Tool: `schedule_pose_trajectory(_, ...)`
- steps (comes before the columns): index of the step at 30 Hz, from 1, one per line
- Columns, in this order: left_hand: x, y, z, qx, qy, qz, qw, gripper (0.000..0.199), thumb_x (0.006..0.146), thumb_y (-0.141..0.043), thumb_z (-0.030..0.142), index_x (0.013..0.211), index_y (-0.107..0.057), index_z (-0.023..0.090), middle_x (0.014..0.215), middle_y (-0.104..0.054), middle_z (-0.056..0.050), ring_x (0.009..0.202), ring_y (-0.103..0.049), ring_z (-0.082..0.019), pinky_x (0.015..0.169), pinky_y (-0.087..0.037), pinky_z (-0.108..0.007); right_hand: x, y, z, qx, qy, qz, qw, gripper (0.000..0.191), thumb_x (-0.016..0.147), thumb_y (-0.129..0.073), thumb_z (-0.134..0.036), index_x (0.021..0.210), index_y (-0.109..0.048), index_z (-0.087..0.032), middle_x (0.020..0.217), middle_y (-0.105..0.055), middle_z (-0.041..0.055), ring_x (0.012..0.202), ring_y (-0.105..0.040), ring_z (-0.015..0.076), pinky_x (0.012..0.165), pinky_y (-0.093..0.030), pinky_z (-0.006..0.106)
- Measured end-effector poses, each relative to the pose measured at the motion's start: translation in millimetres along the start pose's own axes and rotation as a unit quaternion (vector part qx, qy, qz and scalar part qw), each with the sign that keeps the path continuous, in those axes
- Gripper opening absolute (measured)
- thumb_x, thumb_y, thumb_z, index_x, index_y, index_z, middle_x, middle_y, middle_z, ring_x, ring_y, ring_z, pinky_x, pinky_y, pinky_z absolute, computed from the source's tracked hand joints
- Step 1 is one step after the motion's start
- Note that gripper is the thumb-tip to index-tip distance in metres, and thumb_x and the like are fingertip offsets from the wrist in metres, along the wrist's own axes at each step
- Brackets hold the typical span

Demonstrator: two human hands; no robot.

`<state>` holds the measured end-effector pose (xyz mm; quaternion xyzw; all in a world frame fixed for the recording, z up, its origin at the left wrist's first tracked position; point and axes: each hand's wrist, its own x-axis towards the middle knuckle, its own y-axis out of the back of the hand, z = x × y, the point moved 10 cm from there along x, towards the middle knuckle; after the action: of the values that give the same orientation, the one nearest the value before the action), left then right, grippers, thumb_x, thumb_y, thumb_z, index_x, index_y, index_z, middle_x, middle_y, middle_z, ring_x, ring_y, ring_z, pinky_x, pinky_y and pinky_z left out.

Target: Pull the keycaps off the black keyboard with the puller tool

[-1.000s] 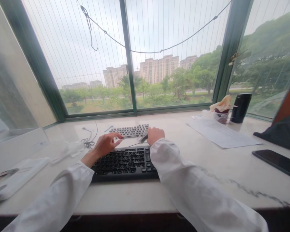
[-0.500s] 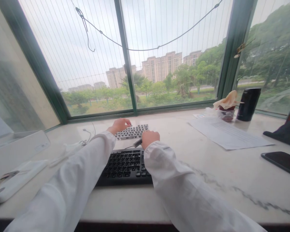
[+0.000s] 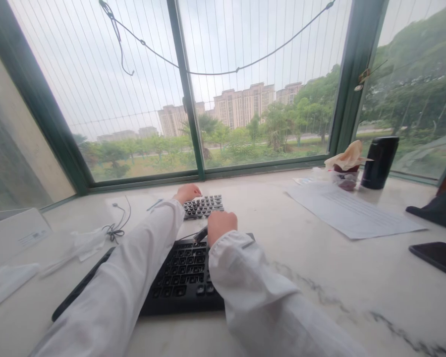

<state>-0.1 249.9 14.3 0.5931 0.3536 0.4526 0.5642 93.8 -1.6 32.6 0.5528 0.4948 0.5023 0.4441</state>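
Note:
A black keyboard [image 3: 178, 277], most of its keycaps off, lies below my forearms. Beyond it, loose keycaps [image 3: 208, 204] are laid out in rows on the white surface. My left hand [image 3: 188, 192] rests at the far left edge of these rows, its fingers bent down together; whether a keycap is between them is hidden. My right hand [image 3: 222, 225] is closed in a fist above the keyboard's upper part. From its left side sticks out a small dark tool [image 3: 200, 234], pointing down and left; its exact kind does not show.
At left are a white box [image 3: 17, 235], a tangled cable [image 3: 115, 230] and a long black strip [image 3: 83, 283] partly behind my left sleeve. To the right lie a paper sheet [image 3: 353, 210] and a phone [image 3: 436, 259]. A black tumbler [image 3: 379, 162] stands by the window.
My view has shifted, and the black strip beside the keyboard has come into sight. My right hand has moved nearer over the keyboard with the tool. My left hand's fingers have bent down more.

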Motion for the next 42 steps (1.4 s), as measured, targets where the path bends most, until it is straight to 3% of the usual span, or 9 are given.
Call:
schedule_pose_trajectory(6, 6.6, -11.2, 2.6, 0.017, -0.016, -0.018, 1.0, 0.022, 0.072, -0.065, 0.044, 0.09, -0.073, 0.033, 0.101, -0.071, 0.002, 0.094, -0.063, -0.017, 0.079, -0.045, -0.022, 1.9, -3.2, -0.4, 0.012, -0.003, -0.016, 1.0, 0.029, 0.08, -0.052, -0.007, 0.102, -0.069, -0.014, 0.102, -0.07, 0.0125, 0.093, -0.065, 0.0221, 0.073, -0.046, 0.032)
schedule_pose_trajectory(13, 6.8, -11.7, 6.0, 0.031, -0.022, -0.017, 0.999, 0.022, 0.073, -0.065, 0.042, 0.091, -0.073, 0.033, 0.103, -0.071, 0.002, 0.097, -0.062, -0.017, 0.08, -0.044, -0.022, 0.2, -2.4, -4.1, 0.021, 0.003, -0.02, 1.0, 0.029, 0.079, -0.052, -0.005, 0.101, -0.069, -0.013, 0.101, -0.07, 0.0132, 0.092, -0.065, 0.0214, 0.074, -0.046, 0.032)
schedule_pose_trajectory(28, -8.7, 13.2, 1.7, 0.042, -0.021, 0.013, 0.999, 0.025, 0.08, -0.057, 0.041, 0.099, -0.07, 0.033, 0.111, -0.069, 0.001, 0.104, -0.059, -0.018, 0.085, -0.044, -0.025, -1.5, 4.4, -8.4, 0.015, 0.018, 0.008, 1.0, 0.028, 0.078, -0.056, -0.009, 0.103, -0.067, -0.012, 0.1, -0.07, 0.0154, 0.095, -0.065, 0.0229, 0.074, -0.046, 0.031)
schedule_pose_trajectory(42, -3.1, -0.3, 19.6, 0.076, -0.057, 0.012, 0.995, 0.022, 0.079, -0.06, 0.038, 0.096, -0.071, 0.031, 0.111, -0.068, -0.002, 0.102, -0.06, -0.019, 0.086, -0.043, -0.027, -3.2, 9.4, -15.1, 0.027, 0.034, 0.031, 0.999, 0.024, 0.078, -0.056, -0.008, 0.099, -0.067, -0.013, 0.096, -0.071, 0.0141, 0.092, -0.067, 0.0239, 0.071, -0.049, 0.032)
